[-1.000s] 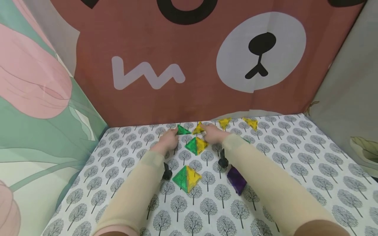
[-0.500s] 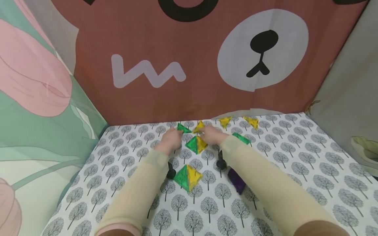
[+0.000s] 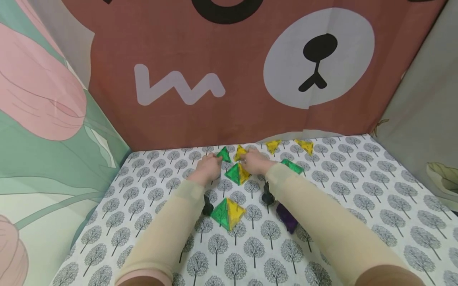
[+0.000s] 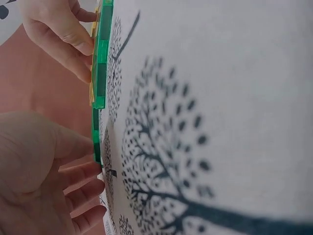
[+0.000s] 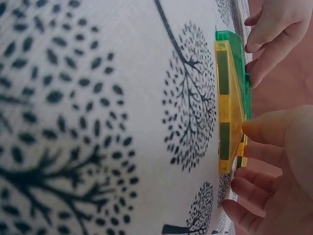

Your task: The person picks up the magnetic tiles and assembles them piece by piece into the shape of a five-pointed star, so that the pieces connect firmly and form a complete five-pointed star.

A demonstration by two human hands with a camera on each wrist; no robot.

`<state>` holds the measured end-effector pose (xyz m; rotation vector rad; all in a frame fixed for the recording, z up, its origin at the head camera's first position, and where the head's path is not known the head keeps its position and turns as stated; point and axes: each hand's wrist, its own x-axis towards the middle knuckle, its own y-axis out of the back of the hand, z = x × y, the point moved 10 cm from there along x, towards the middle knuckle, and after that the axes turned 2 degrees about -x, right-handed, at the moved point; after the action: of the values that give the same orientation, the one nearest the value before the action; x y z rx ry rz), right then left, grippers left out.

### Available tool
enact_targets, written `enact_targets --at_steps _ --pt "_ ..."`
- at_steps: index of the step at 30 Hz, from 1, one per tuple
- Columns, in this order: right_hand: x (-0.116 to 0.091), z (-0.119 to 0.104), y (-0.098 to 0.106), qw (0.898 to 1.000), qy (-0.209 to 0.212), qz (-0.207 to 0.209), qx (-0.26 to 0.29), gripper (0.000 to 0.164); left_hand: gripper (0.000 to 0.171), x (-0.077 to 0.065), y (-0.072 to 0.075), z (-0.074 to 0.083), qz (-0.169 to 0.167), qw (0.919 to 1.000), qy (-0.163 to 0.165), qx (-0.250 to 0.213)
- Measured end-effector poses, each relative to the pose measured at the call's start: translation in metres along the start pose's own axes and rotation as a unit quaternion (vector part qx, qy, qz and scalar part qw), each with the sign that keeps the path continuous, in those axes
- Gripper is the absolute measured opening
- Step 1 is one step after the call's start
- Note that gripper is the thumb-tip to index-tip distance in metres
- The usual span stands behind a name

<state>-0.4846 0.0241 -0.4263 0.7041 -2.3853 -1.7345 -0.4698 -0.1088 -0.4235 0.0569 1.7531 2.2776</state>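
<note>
Green translucent plastic makes up the small triangle [image 3: 225, 154] that a person's left hand [image 3: 207, 167] pinches at its side with thumb and forefinger, the other fingers loosely spread. The right hand [image 3: 256, 161] pinches a yellow triangle [image 3: 239, 151] in the same way, just beside the green one. Both pieces lie near the far edge of a tree-printed cloth [image 3: 154, 180], a little left of that edge's middle.

Directly on the near side of them is a green-and-yellow pair [image 3: 237, 174], its two halves side by side; a second such pair [image 3: 228, 214] sits closer to the near edge, between the forearms. Toward the far right corner are two more yellow pieces, one [image 3: 273, 146] left of the other [image 3: 305, 146]. A green tile [image 3: 292, 166] shows past the right sleeve [image 3: 315, 214], which partly covers a purple tile [image 3: 286, 218]. A brown bear-print hanging [image 3: 171, 127] rises behind the far edge.
</note>
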Motion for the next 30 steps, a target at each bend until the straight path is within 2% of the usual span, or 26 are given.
enact_targets --at_steps 9,16,30 --pt "0.000 -0.003 -0.001 1.000 0.013 -0.009 -0.024 0.047 0.053 0.001 -0.006 -0.003 -0.020 0.9996 0.011 -0.013" --pt "0.001 -0.008 -0.003 0.999 0.027 -0.015 -0.042 0.051 0.054 0.002 -0.008 -0.002 -0.032 0.9994 0.009 0.006" --pt "0.004 -0.012 -0.004 0.998 0.018 -0.016 -0.057 0.051 0.053 0.001 -0.008 -0.003 -0.039 0.9992 0.008 0.009"
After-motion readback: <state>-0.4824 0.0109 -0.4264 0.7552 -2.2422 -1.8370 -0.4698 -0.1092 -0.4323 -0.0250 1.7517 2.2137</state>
